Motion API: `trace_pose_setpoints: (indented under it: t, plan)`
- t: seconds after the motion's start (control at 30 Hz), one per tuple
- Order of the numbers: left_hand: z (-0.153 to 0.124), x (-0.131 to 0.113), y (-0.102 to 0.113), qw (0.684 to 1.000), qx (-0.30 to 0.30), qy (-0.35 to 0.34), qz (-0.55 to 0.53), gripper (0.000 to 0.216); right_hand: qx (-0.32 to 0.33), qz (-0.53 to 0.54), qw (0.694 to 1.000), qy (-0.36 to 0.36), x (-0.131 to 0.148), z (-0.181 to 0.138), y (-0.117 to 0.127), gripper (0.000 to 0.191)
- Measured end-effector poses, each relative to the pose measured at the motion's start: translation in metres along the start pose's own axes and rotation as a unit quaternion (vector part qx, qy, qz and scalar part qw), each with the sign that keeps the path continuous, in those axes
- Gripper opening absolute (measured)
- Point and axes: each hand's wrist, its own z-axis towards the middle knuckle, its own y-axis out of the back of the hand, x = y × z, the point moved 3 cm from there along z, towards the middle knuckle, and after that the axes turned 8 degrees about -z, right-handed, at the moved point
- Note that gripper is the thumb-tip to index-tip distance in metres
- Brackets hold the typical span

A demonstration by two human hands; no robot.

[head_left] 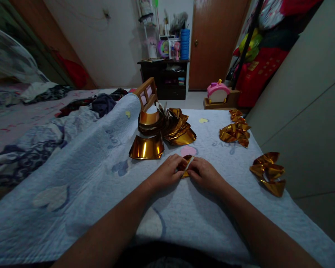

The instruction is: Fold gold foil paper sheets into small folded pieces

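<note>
Between my two hands is a small piece of gold foil paper (187, 173), partly folded, with a pale edge running across it. My left hand (169, 170) grips its left side, fingers curled over the far part and thumb near the front. On the other side my right hand (204, 172) pinches the piece with bent fingers. Both hands rest low over the light blue quilt (181, 219). Just beyond them lie stacks of curved gold foil sheets (147, 147), fanned out. Folded gold foil pieces (268, 172) sit to the right, with more folded foil pieces (235, 131) behind those.
A wooden chair back (148, 93) rises at the quilt's far edge. Behind it stand a dark cabinet (163, 83) and a brown door (209, 44). A pink toy (218, 92) sits at the back right. Rumpled bedding (41, 137) covers the left, and a pale panel (307, 100) borders the right.
</note>
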Motion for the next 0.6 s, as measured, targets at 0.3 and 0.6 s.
trace_pose_setpoints:
  t: [0.3,0.6]
  plan:
    - [-0.001,0.007,0.0,0.998,-0.019,0.022,0.057,0.005,-0.009,-0.026,1.0,-0.013,-0.001,0.001,-0.006,0.014]
    - [-0.002,0.001,0.002,0.998,0.016,0.032,0.043,0.01,-0.017,-0.072,0.997,-0.028,-0.003,0.0,-0.011,0.01]
